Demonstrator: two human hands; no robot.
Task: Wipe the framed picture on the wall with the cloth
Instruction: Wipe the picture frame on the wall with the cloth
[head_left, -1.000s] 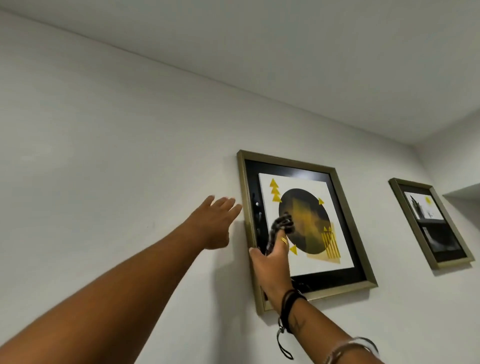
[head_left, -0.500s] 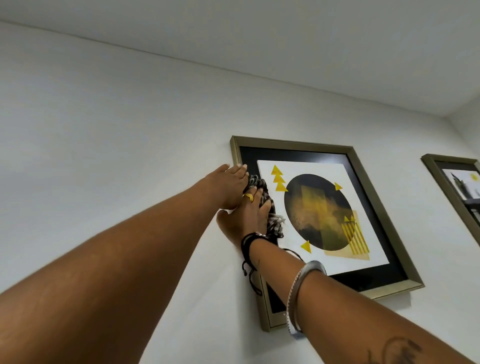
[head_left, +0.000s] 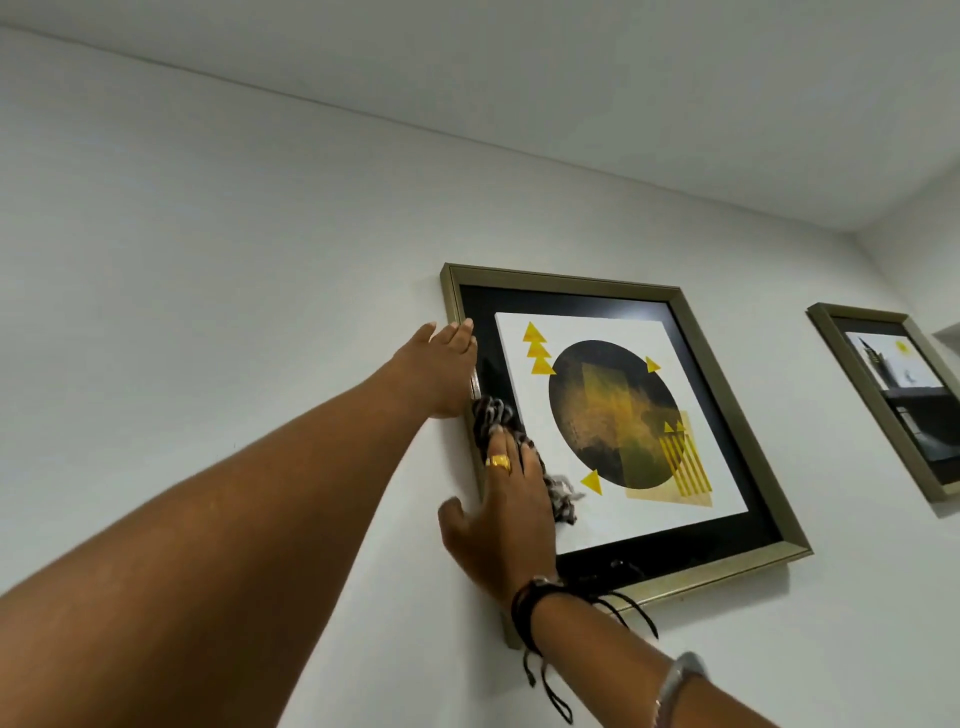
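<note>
A framed picture (head_left: 737, 384) hangs on the white wall, with a gold frame, a black mat and a print of a dark circle with yellow triangles. My right hand (head_left: 501, 514) lies flat on the lower left part of the glass and presses a dark patterned cloth (head_left: 493, 413) against it. The cloth sticks out above my fingers and to their right. My left hand (head_left: 434, 371) rests with straight fingers on the frame's left edge, just above the cloth. The frame's lower left side is hidden behind my right hand.
A second gold-framed picture (head_left: 898, 395) hangs further right on the same wall, near the corner. The ceiling runs close above both frames. Bare white wall fills the left half of the view.
My right hand with the cloth has slid down the left side of the picture, from next to my left hand to below it. My left hand stays on the frame's left edge.
</note>
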